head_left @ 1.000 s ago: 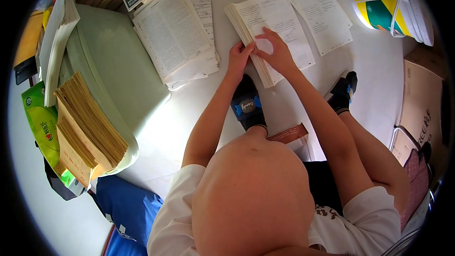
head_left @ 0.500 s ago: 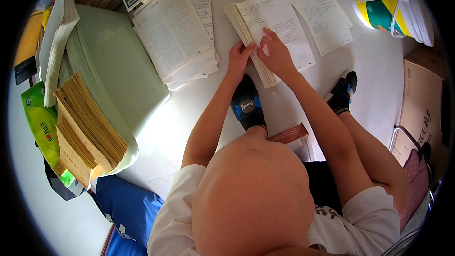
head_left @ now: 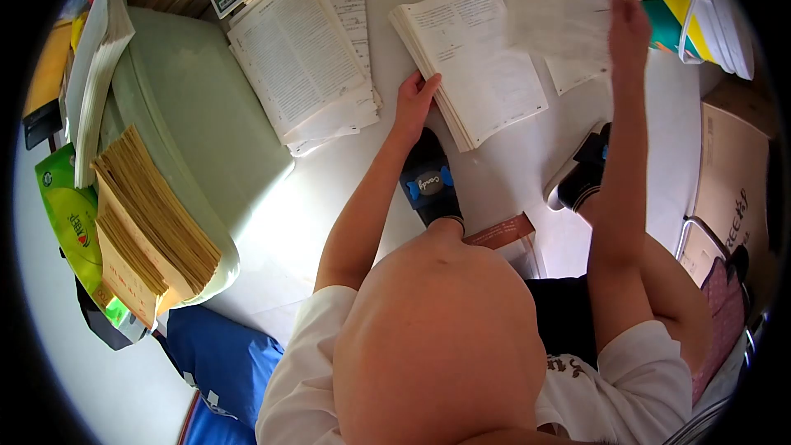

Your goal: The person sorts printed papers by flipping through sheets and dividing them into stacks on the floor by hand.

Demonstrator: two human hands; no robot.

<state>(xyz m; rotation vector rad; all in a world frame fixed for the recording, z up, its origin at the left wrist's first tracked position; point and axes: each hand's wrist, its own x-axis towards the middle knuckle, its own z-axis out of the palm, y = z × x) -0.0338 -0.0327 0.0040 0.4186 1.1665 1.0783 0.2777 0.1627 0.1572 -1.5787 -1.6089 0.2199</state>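
Observation:
A thick stack of printed sheets (head_left: 486, 74) lies on the floor at the upper middle. My left hand (head_left: 416, 103) pinches the left edge of this stack between thumb and fingers. My right hand (head_left: 629, 29) is raised at the upper right, closed on the edge of a loose sheet (head_left: 564, 4), blurred by motion. Below the held sheet, another printed page (head_left: 573, 72) shows in part on the floor. Further left lie more printed pages (head_left: 301, 58).
A pale green bin (head_left: 189, 107) at the left bears old paper stacks (head_left: 161, 214). A yellow and white bucket (head_left: 713, 8) stands at the upper right, above a cardboard box (head_left: 713, 189). Feet in dark slippers (head_left: 428, 181) rest near the stack.
My right hand has left the stack and moved up and right with a sheet. My left hand has stayed at the stack's edge. The right foot has shifted slightly.

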